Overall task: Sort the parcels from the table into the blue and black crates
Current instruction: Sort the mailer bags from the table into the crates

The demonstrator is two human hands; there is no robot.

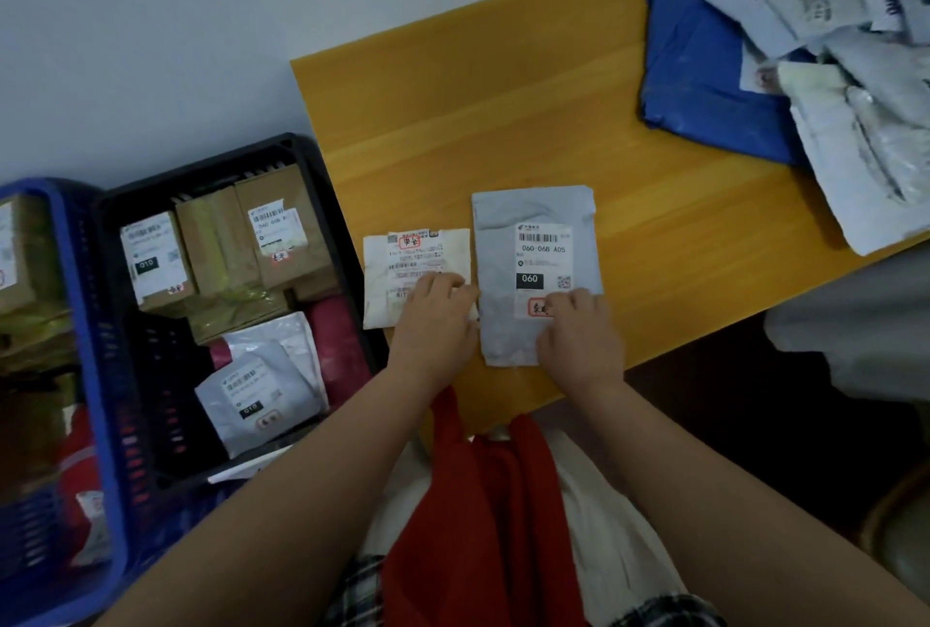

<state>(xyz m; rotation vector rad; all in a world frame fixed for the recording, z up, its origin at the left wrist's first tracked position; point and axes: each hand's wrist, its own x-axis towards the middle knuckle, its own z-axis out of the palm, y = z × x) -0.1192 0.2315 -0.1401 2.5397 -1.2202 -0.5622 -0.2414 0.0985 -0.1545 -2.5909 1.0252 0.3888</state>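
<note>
Fingers (443, 283) of left hand (434, 324) curled down onto near edge of small cream-white paper parcel (397, 254), pressing it flat on yellow wooden table (503, 123); whether thumb is tucked under the edge, cannot tell. Fingers (573, 300) of right hand (578, 339) likewise bent over lower part of grey plastic mailer bag with white label (528, 209), tips just beside its red-stamped sticker; a press or a pinch, not clear. Both parcels side by side, label up, printed side facing the wearer: probably laid out so for reading stamps before choosing a crate. Left of table, lower down, black slotted plastic crate (302, 158) with brown cardboard boxes (211, 234), a white mailer and a pink bag inside, labels up. Further left, touching it, blue slotted plastic crate (85, 324), contents partly cut off by frame edge. At far right of table, loose heap of grey and white mailers (825, 22) atop large blue plastic bag (704, 88), unsorted stock, well apart from hands. Sorting judged partway done; the two parcels not yet lifted.
</note>
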